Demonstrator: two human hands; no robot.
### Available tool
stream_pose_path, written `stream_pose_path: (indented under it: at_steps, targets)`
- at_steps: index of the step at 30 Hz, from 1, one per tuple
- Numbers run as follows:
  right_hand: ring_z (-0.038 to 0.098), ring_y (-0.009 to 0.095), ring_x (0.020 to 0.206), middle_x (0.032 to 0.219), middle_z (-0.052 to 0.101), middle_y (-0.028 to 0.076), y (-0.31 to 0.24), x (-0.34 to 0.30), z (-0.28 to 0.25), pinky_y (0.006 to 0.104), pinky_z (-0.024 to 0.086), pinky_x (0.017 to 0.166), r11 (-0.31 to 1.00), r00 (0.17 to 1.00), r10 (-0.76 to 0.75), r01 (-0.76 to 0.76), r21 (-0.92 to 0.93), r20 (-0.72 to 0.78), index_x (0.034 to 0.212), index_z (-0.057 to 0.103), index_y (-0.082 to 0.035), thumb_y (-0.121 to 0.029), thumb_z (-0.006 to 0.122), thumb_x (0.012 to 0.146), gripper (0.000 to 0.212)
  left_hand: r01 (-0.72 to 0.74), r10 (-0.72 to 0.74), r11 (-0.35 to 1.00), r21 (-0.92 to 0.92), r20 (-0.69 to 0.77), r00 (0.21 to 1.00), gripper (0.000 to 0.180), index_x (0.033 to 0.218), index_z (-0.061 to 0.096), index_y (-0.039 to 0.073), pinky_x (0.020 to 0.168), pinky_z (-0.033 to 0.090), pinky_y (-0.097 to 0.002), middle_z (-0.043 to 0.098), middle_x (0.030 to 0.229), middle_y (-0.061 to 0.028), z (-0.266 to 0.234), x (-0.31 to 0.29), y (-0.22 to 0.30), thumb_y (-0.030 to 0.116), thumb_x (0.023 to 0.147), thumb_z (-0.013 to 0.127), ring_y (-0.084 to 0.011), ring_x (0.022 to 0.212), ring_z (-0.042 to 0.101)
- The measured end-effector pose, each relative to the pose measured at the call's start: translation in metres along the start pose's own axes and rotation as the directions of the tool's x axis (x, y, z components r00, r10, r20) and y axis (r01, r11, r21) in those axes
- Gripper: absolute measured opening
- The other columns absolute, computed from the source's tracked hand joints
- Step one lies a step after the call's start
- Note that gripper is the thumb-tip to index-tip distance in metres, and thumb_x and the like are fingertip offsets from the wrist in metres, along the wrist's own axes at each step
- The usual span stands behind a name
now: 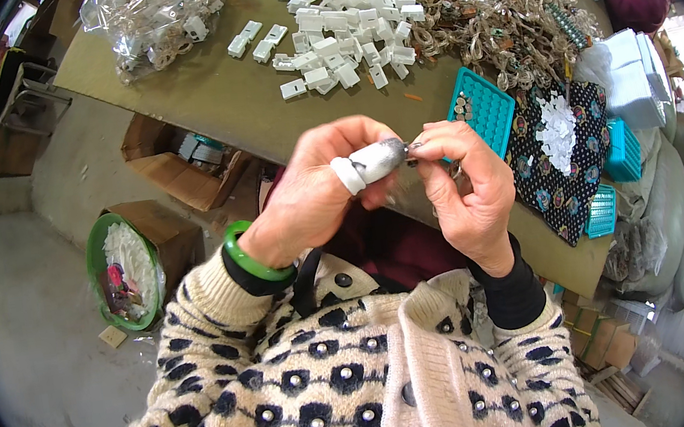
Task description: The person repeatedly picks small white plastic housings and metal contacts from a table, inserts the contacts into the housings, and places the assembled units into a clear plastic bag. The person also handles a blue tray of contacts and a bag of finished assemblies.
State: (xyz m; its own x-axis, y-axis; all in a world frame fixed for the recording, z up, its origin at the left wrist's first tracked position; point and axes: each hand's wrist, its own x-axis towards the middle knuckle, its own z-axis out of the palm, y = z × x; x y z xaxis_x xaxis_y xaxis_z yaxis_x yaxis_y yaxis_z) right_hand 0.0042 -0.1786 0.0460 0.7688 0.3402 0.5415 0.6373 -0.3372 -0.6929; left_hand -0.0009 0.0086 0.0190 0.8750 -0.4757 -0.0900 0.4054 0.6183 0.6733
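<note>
Cream cardigan with black spots

Pearl beads dotted the knit sleeves (234, 375); black cuffs (513, 295) showed beneath, a green bangle (251, 260) circled the left wrist.

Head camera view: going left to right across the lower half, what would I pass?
Green basket → cardboard box → green bangle → left hand → right hand → small teal tray.

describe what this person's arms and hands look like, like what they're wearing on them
Both arms wear a cream knit cardigan with black spots, each spot set with a small pearl-like bead, over black cuffs. The left hand has a green bangle at the wrist and a white and grey finger cot on one finger. The right hand is bare.
</note>
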Motion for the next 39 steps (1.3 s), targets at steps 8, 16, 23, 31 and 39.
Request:
stream_pose_path:
  at_steps: [8,16,23,31,39]
  targets:
    - [0.062,0.015,0.074,0.085,0.063,0.008,0.007,-0.001,-0.004,0.0266,0.051,0.069,0.448,0.818,0.557,-0.441,0.777,0.143,0.105,0.057,0.000,-0.004,0.059,0.095,0.011,0.117,0.612,-0.230,0.966,0.050,0.789,0.024,0.101,0.063,0.003,0.076,0.048,-0.0441,0.057,0.095,-0.0147,-0.046,0.019,0.035,0.006,0.078,0.066,-0.0368,0.094,0.058]
    - [0.051,0.014,0.059,0.069,0.053,0.004,0.015,-0.001,-0.007,0.0298,0.044,0.059,0.135,0.740,0.595,-0.476,0.869,0.313,0.105,0.056,-0.004,-0.008,0.054,0.098,0.008,0.158,0.571,-0.162,0.974,-0.038,0.820,0.020,0.097,0.063,0.006,0.077,0.048,-0.0432,0.058,0.095,-0.0138,-0.065,0.021,0.035,0.005,0.078,0.066,-0.0367,0.091,0.059]
    - [0.053,0.014,0.061,0.072,0.055,0.005,0.017,-0.003,-0.003,0.0292,0.047,0.060,0.176,0.732,0.595,-0.521,0.835,0.332,0.105,0.056,-0.002,-0.006,0.055,0.097,0.009,0.102,0.555,-0.222,0.970,0.040,0.831,0.019,0.097,0.064,0.004,0.078,0.048,-0.0421,0.060,0.095,-0.0136,-0.066,0.023,0.036,0.004,0.078,0.064,-0.0361,0.092,0.059]
    - [0.059,0.010,0.069,0.080,0.062,0.006,0.015,-0.004,0.002,0.0239,0.049,0.063,0.351,0.768,0.570,-0.549,0.759,0.292,0.106,0.056,-0.002,-0.005,0.056,0.096,0.010,0.153,0.552,-0.060,0.986,-0.095,0.828,0.018,0.094,0.062,0.004,0.076,0.046,-0.0421,0.060,0.094,-0.0129,-0.061,0.022,0.039,0.002,0.076,0.064,-0.0356,0.090,0.059]
    - [0.061,0.009,0.078,0.097,0.067,0.008,0.001,0.009,0.008,0.0215,0.051,0.072,0.601,0.876,0.461,-0.425,0.677,0.140,0.107,0.056,-0.002,-0.005,0.055,0.098,0.009,-0.043,0.645,-0.175,0.984,0.147,0.750,0.017,0.086,0.059,0.006,0.063,0.048,-0.0384,0.061,0.083,-0.0085,-0.048,0.016,0.040,-0.003,0.073,0.065,-0.0318,0.073,0.061]
